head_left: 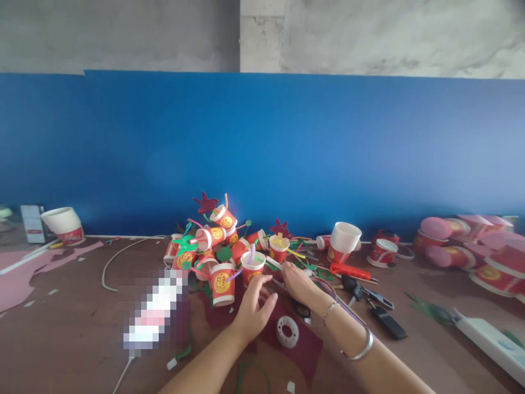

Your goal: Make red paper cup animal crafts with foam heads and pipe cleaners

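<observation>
My left hand (256, 309) is beside a red-and-white paper cup (253, 264) with a purple and a green strip in it; the thumb and fingers are apart and hold nothing. Over to the right, my right hand (301, 283) has its fingers bent at the end of a narrow white piece (274, 264); its fingertips are partly hidden. Left of my hands leans another red paper cup (223, 285), in front of a heap of cups with green, maroon and coloured strips. A white tape roll (287, 331) lies on maroon paper (305, 350) between my forearms.
Black-handled scissors (302, 310) lie partly under my right wrist. To the right are an orange-red tool (350, 271), keys (355, 290) and a stack of white-rimmed cups (343, 241). A pixelated object (158, 312) with a cable is at left. A blue panel (262, 153) stands behind.
</observation>
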The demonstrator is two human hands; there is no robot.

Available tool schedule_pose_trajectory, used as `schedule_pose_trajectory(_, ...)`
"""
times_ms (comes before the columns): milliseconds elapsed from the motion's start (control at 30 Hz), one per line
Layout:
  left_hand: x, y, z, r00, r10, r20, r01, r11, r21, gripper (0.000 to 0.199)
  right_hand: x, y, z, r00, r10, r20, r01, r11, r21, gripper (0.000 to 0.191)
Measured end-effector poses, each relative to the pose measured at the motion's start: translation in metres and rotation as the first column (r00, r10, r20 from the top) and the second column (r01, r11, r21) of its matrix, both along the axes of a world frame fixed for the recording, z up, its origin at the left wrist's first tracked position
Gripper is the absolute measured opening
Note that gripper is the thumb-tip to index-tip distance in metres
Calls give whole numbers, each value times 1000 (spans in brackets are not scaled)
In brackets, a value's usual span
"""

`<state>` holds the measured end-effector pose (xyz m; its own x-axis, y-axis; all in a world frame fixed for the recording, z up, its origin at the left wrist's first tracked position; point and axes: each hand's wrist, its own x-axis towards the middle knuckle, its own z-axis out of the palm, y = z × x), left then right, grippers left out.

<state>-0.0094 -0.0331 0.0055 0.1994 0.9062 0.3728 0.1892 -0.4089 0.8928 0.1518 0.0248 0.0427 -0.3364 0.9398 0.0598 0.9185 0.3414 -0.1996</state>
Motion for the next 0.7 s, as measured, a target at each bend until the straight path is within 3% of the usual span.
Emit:
schedule_pose_trajectory(333,-3,6,-12,985,83,148,-96,992,81,32,-7,2,-9,995,-82,-58,85,995,42,24)
schedule_pose_trajectory(700,-5,5,-7,995,102,17,-103,984,148,20,-8,5,-22,990,-86,-114,94,993,67,24)
